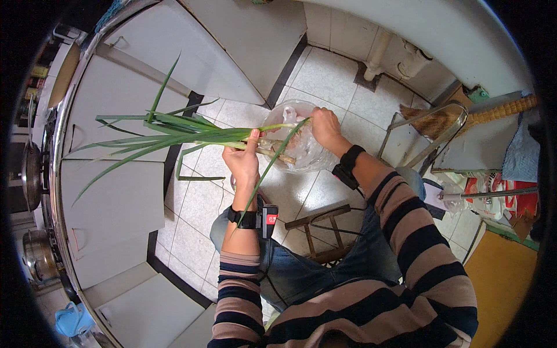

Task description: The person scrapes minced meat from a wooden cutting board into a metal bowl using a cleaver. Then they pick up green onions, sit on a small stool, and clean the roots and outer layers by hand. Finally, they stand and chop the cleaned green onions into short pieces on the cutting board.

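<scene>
My left hand is closed around a bunch of green onions, thumb on top, with the long leaves fanned out to the left and the pale stalks pointing right. Between the fingers of my right hand is the end of one green leaf, which hangs down across my left wrist. Behind the stalks, on the floor, stands a round bin lined with a clear plastic bag; pale scraps lie in it. Both hands are above or beside its rim.
White cabinets line the left, below a counter with a pan and a pot. A small wooden stool is between my knees. A straw broom, a metal-tube frame and bags stand at the right.
</scene>
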The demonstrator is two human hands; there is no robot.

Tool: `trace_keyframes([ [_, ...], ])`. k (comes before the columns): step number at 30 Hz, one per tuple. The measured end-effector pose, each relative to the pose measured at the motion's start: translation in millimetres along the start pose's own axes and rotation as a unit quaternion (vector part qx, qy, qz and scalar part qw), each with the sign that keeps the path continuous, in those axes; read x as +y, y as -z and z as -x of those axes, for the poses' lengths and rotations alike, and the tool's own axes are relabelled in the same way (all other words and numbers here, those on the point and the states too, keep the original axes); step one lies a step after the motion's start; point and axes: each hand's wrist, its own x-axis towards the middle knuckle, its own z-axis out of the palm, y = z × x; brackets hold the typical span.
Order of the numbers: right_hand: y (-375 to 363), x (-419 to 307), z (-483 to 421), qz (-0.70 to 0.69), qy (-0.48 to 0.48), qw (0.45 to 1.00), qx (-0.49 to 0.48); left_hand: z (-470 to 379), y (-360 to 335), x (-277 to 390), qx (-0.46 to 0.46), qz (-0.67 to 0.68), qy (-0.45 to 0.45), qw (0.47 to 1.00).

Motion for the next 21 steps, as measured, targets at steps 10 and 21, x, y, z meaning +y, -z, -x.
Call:
trace_keyframes([
  [10,-10.6,22.1,-6.8,-0.091,-0.018,0.995,-0.023,-14.7,23.7,17.7,0.058,0.126,-0.004,0.99],
  [21,39.6,-38.6,-9.0,-0.226,0.216,0.949,0.044,-12.8,24.7,15.4,0.025,0.063,-0.002,0.998],
])
